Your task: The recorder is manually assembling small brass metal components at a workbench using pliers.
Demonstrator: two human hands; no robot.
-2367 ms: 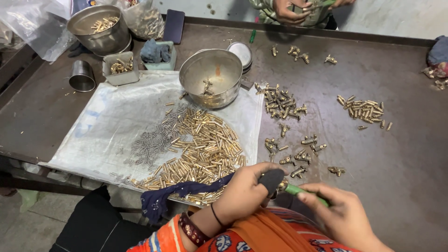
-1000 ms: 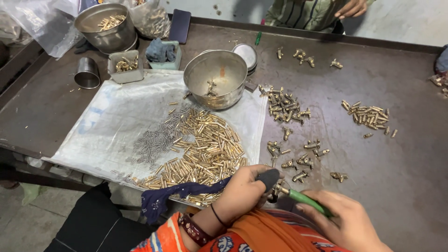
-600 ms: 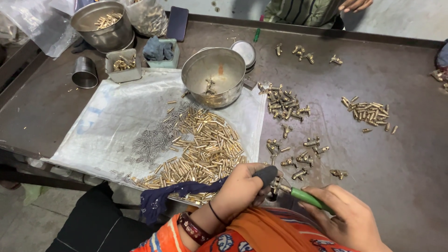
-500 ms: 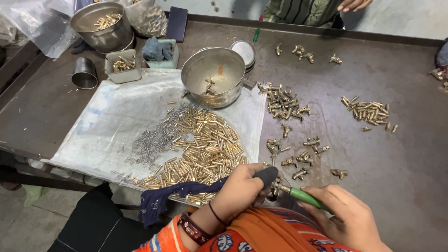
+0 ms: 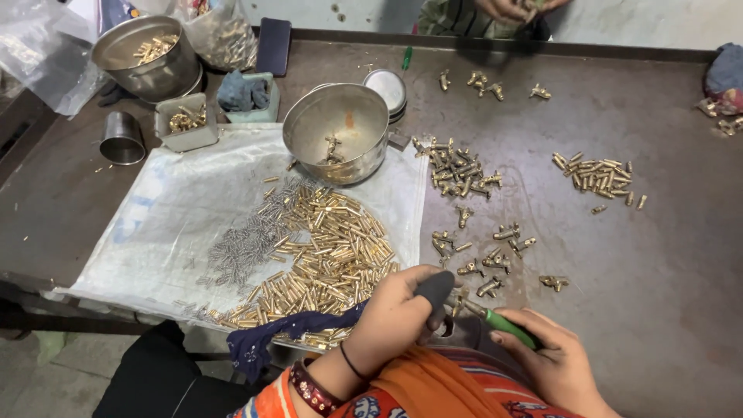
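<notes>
light: soft, even, fairly bright | shadows: faint, short beside the steel bowl (image 5: pixel 335 131) | glare: mild sheen on bowl rim and brass pieces (image 5: pixel 333 255) | focus: sharp mid-table (hands at bottom edge slightly soft) | edges: slight wide-angle stretch

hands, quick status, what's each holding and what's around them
Left hand grips black-capped tool. Right hand holds green-handled screwdriver. Brass parts scattered ahead.
</notes>
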